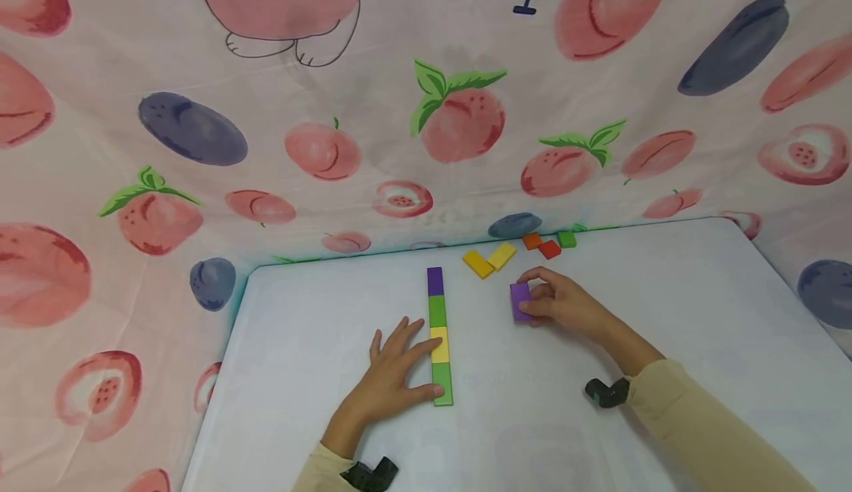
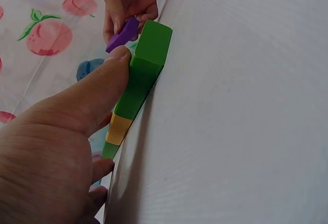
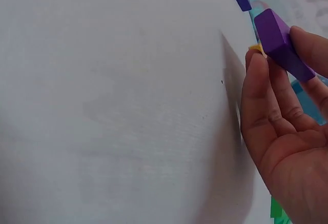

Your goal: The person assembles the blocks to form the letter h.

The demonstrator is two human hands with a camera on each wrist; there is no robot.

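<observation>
A straight row of flat blocks (image 1: 438, 335) lies on the white table (image 1: 665, 314), coloured purple, green, yellow, green from far to near. My left hand (image 1: 393, 377) rests flat beside it, straight fingers touching the yellow and near green blocks (image 2: 146, 70). My right hand (image 1: 559, 301) pinches a purple block (image 1: 520, 301) just off the table, right of the row; the same purple block (image 3: 279, 42) shows between thumb and fingers in the right wrist view.
Loose blocks lie at the table's far edge: two yellow blocks (image 1: 489, 260), an orange one (image 1: 532, 240), a red one (image 1: 549, 248) and a green one (image 1: 566, 238). A fruit-print cloth (image 1: 319, 107) hangs behind and around the table.
</observation>
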